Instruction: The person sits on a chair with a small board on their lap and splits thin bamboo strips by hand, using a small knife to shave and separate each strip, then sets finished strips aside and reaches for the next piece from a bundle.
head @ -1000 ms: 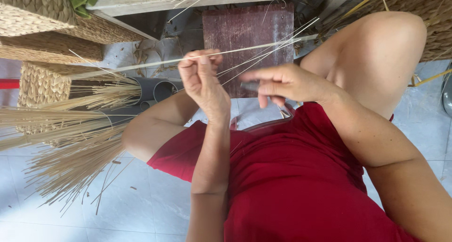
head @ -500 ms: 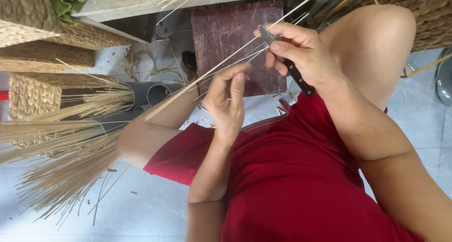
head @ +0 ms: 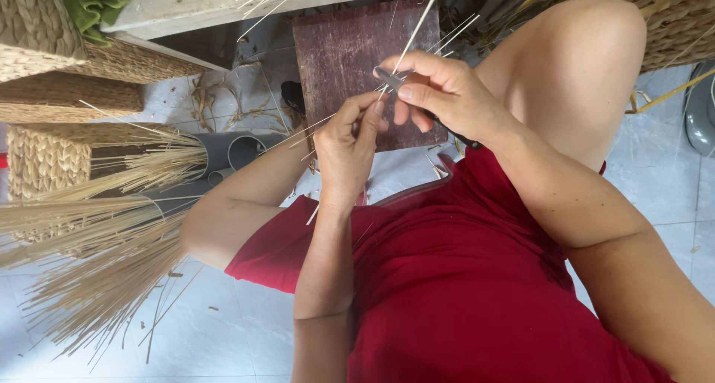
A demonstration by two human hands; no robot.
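I am pinching the thin stick (head: 417,27) in my left hand (head: 344,148), its long axis running up and away, while my right hand (head: 445,94), closed on the knife (head: 390,77), is meeting it just above my left fingertips

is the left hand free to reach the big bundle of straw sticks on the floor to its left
Probably not right now: the left hand is pinching the thin stick that the right hand works with a dark-handled tool. The bundle lies unobstructed beside that arm, so letting go would free it.
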